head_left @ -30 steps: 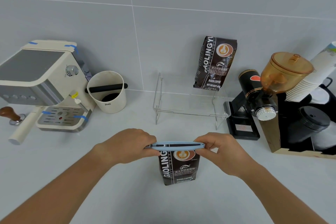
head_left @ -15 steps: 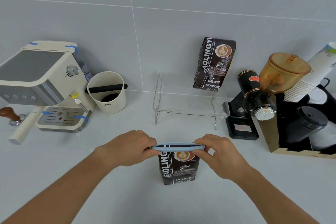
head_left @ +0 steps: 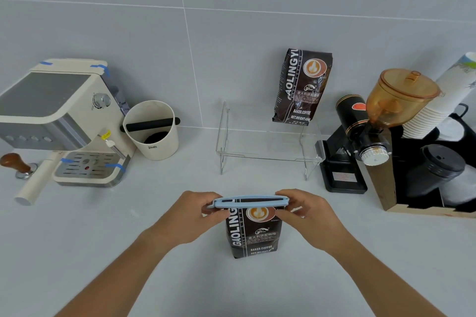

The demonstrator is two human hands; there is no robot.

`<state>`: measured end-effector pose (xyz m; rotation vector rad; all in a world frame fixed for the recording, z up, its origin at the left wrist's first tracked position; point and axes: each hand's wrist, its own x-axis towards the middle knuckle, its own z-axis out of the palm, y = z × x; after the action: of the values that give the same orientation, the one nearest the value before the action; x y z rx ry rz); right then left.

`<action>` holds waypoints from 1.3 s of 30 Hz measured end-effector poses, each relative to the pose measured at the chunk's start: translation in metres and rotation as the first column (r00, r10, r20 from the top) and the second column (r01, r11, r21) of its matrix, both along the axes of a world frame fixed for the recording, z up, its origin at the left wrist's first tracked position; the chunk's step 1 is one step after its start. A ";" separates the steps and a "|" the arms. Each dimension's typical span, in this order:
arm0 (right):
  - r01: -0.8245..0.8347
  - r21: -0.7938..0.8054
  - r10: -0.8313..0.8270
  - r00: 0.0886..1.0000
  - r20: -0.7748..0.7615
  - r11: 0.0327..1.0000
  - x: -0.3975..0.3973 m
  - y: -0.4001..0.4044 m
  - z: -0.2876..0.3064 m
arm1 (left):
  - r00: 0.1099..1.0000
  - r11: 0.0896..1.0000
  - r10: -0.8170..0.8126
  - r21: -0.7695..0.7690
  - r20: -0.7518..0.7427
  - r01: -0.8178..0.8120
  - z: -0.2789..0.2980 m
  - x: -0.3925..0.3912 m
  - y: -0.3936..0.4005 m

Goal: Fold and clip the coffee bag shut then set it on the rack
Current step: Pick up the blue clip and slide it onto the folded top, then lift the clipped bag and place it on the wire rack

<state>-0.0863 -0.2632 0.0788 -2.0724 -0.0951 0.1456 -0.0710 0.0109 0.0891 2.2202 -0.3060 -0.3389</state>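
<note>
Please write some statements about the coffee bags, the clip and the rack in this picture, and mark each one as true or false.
1. Both hands hold the blue clip on top of the near coffee bag. True.
2. The near coffee bag stands on the clear rack. False: it stands on the counter.
3. A second coffee bag stands on the rack. True.
4. The left hand rests on the espresso machine. False: it grips the clip's left end.

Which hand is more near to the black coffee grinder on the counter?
The right hand, which holds the blue clip at its right end, in front and left of the grinder. The left hand holds the clip's far end.
</note>
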 end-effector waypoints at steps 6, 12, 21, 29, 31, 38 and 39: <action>0.032 0.061 -0.018 0.977 -0.211 0.998 -0.013 0.000 -0.038 | 0.952 0.916 0.217 -0.292 -0.217 -0.276 -0.025 -0.020 -0.015; 0.123 0.143 -0.086 0.966 -0.244 0.982 -0.024 0.003 -0.057 | 0.896 0.839 0.312 -0.351 -0.317 -0.416 -0.055 -0.050 -0.033; 0.177 0.142 -0.141 0.962 -0.234 0.974 -0.028 0.011 -0.061 | 0.893 0.852 0.379 -0.285 -0.245 -0.439 -0.066 -0.062 -0.043; 0.185 0.094 -0.167 0.971 -0.172 0.978 -0.032 0.020 -0.049 | 0.890 0.831 0.385 -0.329 -0.242 -0.449 -0.064 -0.058 -0.048; 0.176 0.091 -0.162 0.976 -0.147 0.980 -0.030 0.022 -0.040 | 0.889 0.814 0.391 -0.361 -0.239 -0.455 -0.058 -0.055 -0.047; 0.143 0.127 -0.141 0.990 -0.028 0.981 -0.008 0.029 0.003 | 0.898 0.761 0.402 -0.480 -0.178 -0.436 -0.026 -0.030 -0.040; 0.140 0.127 -0.141 0.990 -0.008 0.982 -0.004 0.028 0.008 | 0.901 0.758 0.401 -0.493 -0.165 -0.427 -0.020 -0.025 -0.039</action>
<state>-0.0902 -0.2351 0.0868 -1.9446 0.0405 0.0502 -0.0962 -0.0282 0.0688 1.6716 0.1245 -0.0499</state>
